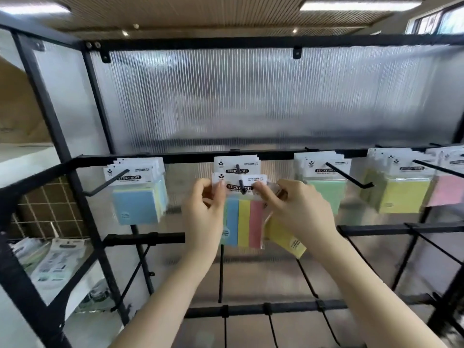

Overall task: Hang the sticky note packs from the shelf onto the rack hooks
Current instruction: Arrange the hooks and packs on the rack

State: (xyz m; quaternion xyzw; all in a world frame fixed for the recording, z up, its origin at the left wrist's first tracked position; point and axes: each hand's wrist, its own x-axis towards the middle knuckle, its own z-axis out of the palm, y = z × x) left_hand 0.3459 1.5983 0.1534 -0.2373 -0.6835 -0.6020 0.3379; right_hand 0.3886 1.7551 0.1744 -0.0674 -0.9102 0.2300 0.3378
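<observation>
Landmark: the centre hook [240, 183], a thin black prong sticking out from the rack's crossbar [276, 154] towards the person.
Pack in hand: a striped pack [242, 222] of blue, yellow and pink notes in clear film, with a white printed header card; it sits right at the hook's tip, and the prong seems to pass through the header's hole.
Left hand [203, 209]: just left of the hook, thumb and fingers pinching the header's left corner.
Right hand [298, 209]: just right of the hook, fingertips nipping the header's right corner; lower fingers also curl round a spare yellow pack [286, 237] that hangs tilted below.
Key relation: the pack hangs long side down, its flat face square to the prong; the hook's axis runs away from the hands to the bar, so I judge the next push goes straight back along it. Both hands look about equally near.
Behind it: another pack [236, 165] already hangs farther back on the same hook, against the bar.
Neighbours: a blue pack [136, 205] left of the hook, green packs [326, 194] right of it.
Textures: glossy crinkled film, matte metal, ribbed translucent panel [251, 96] behind.
</observation>
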